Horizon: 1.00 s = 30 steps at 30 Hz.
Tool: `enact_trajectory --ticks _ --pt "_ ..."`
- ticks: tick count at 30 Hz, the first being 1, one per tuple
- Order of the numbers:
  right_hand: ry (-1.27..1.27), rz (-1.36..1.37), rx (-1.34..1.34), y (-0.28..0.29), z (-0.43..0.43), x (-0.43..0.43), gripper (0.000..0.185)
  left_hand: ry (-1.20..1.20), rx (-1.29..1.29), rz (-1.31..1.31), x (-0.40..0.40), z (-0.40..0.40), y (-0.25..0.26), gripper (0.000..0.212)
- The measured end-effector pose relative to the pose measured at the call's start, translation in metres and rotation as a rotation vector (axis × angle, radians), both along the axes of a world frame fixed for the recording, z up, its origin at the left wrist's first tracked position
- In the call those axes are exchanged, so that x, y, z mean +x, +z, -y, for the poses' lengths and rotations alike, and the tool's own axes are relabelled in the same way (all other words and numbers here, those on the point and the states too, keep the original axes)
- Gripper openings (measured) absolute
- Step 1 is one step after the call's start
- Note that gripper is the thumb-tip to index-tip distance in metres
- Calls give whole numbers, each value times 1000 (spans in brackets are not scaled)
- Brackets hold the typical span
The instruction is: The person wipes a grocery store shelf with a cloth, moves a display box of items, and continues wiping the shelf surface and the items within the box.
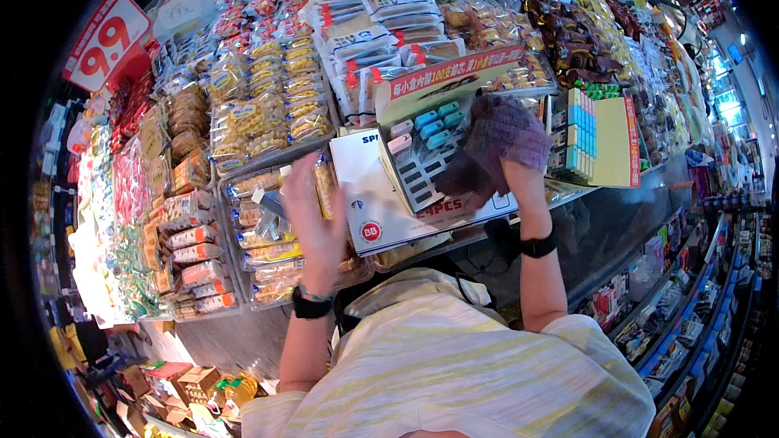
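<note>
My right hand [526, 167] is wrapped in a bunched purple-grey cloth [508, 128], which lies over the right part of an open display box [395, 179]. Pink and blue small cases [432, 128] stand in that box's upper slots; lower slots show dark and unfilled. The box rests tilted on a white printed carton [377, 219]. My left hand [313, 219] is raised, blurred, over a clear tray of wrapped snacks [274, 271], left of the carton. Whether it holds the small clear and grey item [271, 207] near its fingers is unclear. A second open box [614, 140] with light-blue packs stands on the right.
Wrapped pastries [261, 109] and bagged breads [359, 30] fill the slanted display beyond the boxes. A red and white price sign [106, 39] stands at left. Stocked shelves [688, 298] run along the lower right; cartons and oil bottles [234, 392] sit at lower left.
</note>
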State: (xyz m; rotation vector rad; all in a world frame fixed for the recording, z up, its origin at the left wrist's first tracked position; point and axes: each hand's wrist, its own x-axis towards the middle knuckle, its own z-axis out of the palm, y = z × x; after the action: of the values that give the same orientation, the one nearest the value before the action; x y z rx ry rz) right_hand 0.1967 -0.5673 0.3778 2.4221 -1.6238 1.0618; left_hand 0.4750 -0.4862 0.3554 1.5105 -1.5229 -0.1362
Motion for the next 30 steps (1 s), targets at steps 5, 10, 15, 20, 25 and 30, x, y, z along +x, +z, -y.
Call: enact_trajectory --ticks 5,10,15,20,25,30 --pt "215 154 170 15 20 2 44 -238 8 -178 -61 -4 5 83" --pt "380 436 267 -1 27 0 50 -309 140 -149 -70 4 -10 112" --pt "305 333 401 8 23 12 41 -296 179 -134 -68 6 -12 110" --pt "362 203 190 13 23 16 37 -360 180 -238 -69 9 -16 107" --pt "428 596 476 30 16 16 39 -436 105 -290 -66 14 -23 103" --pt "339 -176 -33 29 16 13 42 -386 118 -232 -65 11 -17 103"
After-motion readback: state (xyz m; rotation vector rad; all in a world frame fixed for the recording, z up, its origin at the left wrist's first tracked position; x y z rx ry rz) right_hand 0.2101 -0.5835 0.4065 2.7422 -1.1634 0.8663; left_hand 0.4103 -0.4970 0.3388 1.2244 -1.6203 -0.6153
